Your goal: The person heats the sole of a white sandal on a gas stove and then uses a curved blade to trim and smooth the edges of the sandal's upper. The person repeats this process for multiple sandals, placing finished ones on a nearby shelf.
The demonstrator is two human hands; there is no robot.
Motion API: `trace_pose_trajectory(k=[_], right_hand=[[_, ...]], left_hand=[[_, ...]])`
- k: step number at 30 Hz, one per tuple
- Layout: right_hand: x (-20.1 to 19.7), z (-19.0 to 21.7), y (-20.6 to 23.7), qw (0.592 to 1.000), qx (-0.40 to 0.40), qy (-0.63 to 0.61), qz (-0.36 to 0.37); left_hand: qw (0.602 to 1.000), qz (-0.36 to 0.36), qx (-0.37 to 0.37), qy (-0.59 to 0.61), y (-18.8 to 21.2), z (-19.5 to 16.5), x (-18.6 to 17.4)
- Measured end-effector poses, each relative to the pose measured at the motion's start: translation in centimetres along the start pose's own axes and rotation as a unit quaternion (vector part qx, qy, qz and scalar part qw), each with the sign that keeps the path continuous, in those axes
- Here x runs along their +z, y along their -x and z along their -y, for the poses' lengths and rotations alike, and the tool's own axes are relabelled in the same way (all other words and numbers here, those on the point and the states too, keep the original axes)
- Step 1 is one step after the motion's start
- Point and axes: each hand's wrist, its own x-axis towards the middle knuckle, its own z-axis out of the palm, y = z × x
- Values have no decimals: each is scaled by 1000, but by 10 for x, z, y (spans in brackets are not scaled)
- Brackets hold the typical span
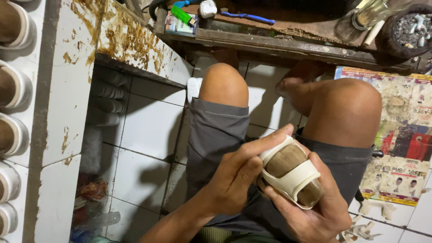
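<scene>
A small white sandal (290, 173) with cream straps sits on a brown wooden shoe form, held over my lap. My left hand (236, 177) wraps its heel end, the thumb lying along the upper rim. My right hand (315, 211) cups it from below and the toe side, with the fingers curled around the sole. Both hands are over my grey shorts (216, 135), between my bare knees.
A tiled ledge at the left carries a row of white sandals on forms (11, 94). A worn wooden bench (288, 38) ahead holds a green lighter, blue pliers, a glass and an ashtray. Printed paper sheets (405, 135) and loose white straps (369, 216) lie on the floor at right.
</scene>
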Motion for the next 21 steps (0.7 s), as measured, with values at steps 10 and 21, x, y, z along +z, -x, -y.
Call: trace_pose_trajectory(k=[10, 21], right_hand=[[-41, 1, -53, 959, -238, 90, 123], [-106, -9, -58, 790, -454, 252, 325]], left_hand=[[992, -59, -71, 81, -33, 0, -5], [880, 138, -366, 271, -5, 6, -13]])
